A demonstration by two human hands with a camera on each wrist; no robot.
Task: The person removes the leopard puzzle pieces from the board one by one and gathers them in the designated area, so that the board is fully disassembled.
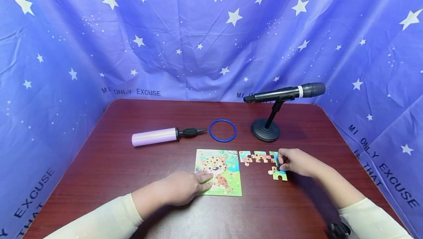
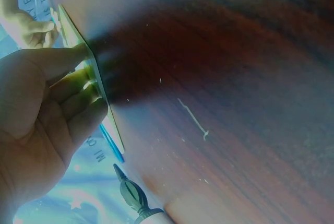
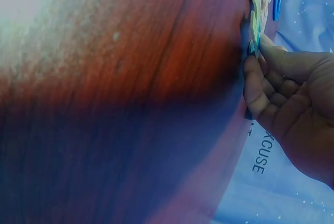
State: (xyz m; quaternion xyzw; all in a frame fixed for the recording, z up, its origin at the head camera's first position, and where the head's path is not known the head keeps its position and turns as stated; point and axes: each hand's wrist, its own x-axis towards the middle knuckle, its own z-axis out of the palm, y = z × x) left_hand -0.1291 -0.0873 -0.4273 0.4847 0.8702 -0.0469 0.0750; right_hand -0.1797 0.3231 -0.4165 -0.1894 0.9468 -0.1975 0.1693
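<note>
A square puzzle board [image 1: 231, 180] with a spotted cartoon cub lies on the table, under the fingers of my left hand [image 1: 180, 189]. These fingers are extended, resting on its left part and hiding some of the picture. To the right of the board, a row of jigsaw pieces [image 1: 259, 156] runs along the top. My right hand [image 1: 299, 162] pinches a puzzle piece [image 3: 255, 28] between thumb and curled fingers at the row's right end, partly covering it. Just below those fingertips sits another puzzle piece [image 1: 280, 174], coloured green, blue and orange.
Behind the board lie a blue ring [image 1: 210, 135] and a lilac hand pump [image 1: 155, 136] with a black nozzle. A black microphone [image 1: 287, 93] on a round-based stand [image 1: 265, 130] rises behind the pieces. Star-patterned blue cloth [image 1: 185, 48] surrounds the dark red table [image 1: 109, 165].
</note>
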